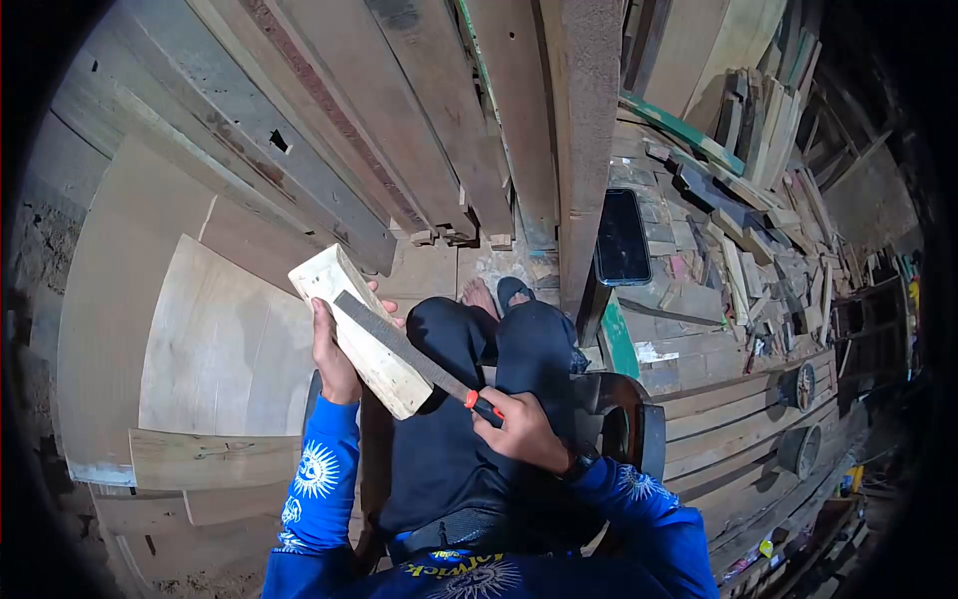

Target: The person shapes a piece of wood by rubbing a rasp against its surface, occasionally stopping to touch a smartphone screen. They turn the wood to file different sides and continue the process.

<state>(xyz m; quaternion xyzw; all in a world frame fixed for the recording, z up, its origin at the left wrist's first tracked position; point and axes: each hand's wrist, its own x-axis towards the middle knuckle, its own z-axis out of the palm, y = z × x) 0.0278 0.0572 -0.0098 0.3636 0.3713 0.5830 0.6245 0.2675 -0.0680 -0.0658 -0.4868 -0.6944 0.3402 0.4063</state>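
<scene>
My left hand [337, 349] is closed around the upper part of a pale wooden block [374, 364], thumb on the near side and fingertips showing past the far edge. The block slants across my lap, its upper end slightly curved inward. In my right hand [524, 431] is the red and black handle of a rasp [399, 341]. Its long dark blade lies along the block's face, with the tip close to my left thumb. A watch [581, 462] is on my right wrist.
Long boards [399, 110] lean ahead of me, with plywood sheets [220, 339] at left. A phone [623, 238] is by an upright post [587, 130] at right. Wood scraps [738, 250] cover the floor there, near a slatted bench [738, 419]. I sit on a dark chair [651, 439].
</scene>
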